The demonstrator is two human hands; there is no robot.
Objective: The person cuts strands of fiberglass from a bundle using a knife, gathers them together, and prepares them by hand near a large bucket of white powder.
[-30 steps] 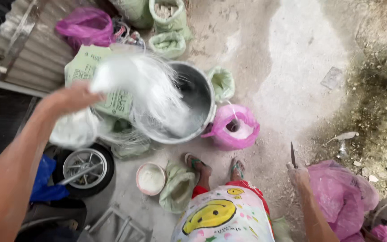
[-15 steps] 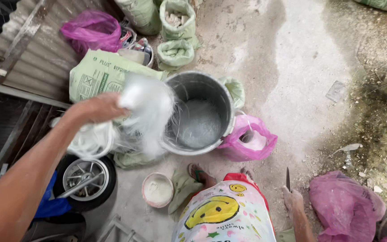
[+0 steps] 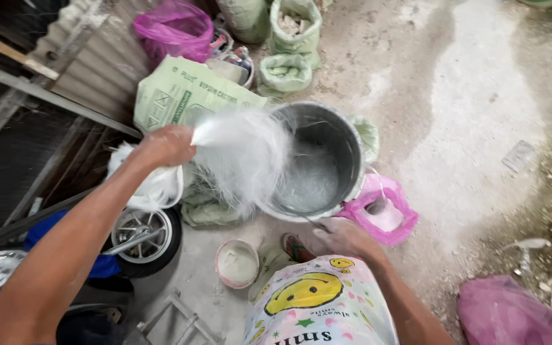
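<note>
Left hand: the left hand [image 3: 168, 145] is clamping its fingers together on the top of a clear plastic bag [image 3: 241, 160], which is hanging blurred and tilted towards the pot just to its right. A second ago this hand was holding the bag higher and further left, over the printed sack; now it is bringing it in against the pot's rim.
Behind the left hand: a green printed sack [image 3: 183, 92] is lying flat, and a pink plastic bag [image 3: 174, 29] is sitting further back beside corrugated sheeting.
Below the left hand: a small wheel [image 3: 143, 236] is leaning there, with a white bag just above it and a little round tub [image 3: 237, 264] of pale paste nearer the person's feet.
Pot: the metal pot [image 3: 319, 163] is standing upright between the two hands, pale contents showing at the bottom; the clear bag is overlapping its left rim.
Right hand: the right hand [image 3: 343, 236] is coming up to the pot's near rim, having been low and out to the right with a thin blade shortly before. Whether it is closed on anything now, I cannot tell.
Right of that hand: an open pink bag [image 3: 384, 214] of white powder is touching the pot.
Meaning: it looks as if the bag is being emptied while the pot is steadied.
</note>
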